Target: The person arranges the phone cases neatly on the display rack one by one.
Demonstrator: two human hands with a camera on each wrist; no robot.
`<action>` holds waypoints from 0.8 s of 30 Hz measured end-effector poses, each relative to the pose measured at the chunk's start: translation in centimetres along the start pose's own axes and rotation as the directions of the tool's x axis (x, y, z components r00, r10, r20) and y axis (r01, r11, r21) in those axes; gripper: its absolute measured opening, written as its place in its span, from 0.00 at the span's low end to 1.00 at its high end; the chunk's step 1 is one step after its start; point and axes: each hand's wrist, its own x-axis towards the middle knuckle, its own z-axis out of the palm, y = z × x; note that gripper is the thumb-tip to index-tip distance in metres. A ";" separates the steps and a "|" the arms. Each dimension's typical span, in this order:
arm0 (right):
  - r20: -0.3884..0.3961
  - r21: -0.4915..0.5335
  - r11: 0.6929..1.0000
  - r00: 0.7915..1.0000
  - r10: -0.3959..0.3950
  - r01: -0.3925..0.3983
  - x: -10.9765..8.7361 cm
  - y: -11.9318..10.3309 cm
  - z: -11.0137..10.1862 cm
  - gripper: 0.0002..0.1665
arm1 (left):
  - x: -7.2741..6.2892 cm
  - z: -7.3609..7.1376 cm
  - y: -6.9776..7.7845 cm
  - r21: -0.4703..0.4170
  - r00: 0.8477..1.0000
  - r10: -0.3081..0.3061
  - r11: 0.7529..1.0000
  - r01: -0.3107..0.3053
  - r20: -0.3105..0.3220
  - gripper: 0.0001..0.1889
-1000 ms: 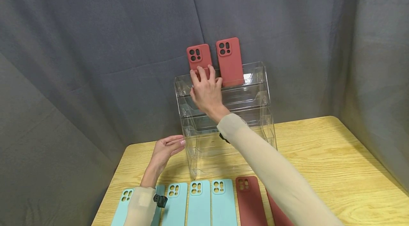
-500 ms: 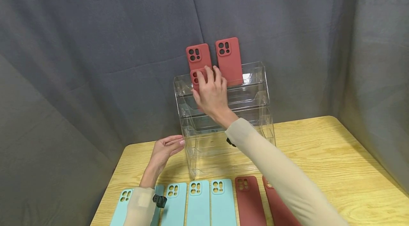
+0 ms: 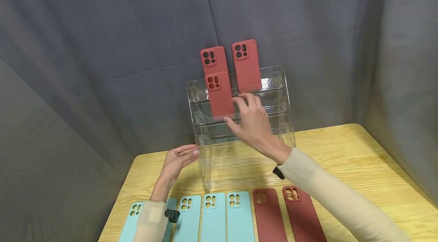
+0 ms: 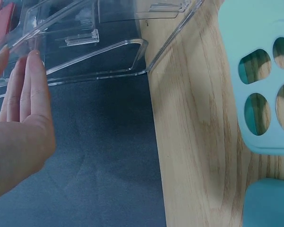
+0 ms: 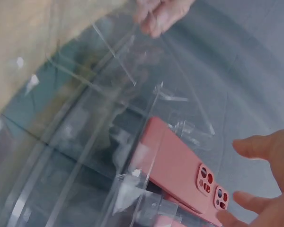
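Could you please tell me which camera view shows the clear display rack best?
The head view: it shows nearly the whole clear display rack, with the right hand covering a small part. The left wrist view catches only a side portion; the right wrist view shows part of it, close and blurred.

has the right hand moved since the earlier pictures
Yes: against the clear rack in the head view, the right hand has moved toward the picture's right and down.
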 end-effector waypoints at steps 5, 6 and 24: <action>0.143 0.065 0.997 0.989 0.040 -0.050 -4.5 1.7 -2.1 0.31 | 0.0 0.1 0.2 -0.006 1.000 -0.006 1.000 0.006 0.009 0.23; 0.164 0.063 0.996 0.985 0.049 -0.060 -5.5 2.1 -2.4 0.30 | 0.0 0.1 0.2 -0.006 1.000 -0.008 1.000 0.008 0.010 0.24; 0.344 -0.085 0.994 0.934 0.092 -0.067 -20.4 7.7 -3.2 0.21 | 0.0 0.0 0.0 -0.013 1.000 -0.017 1.000 0.017 -0.002 0.23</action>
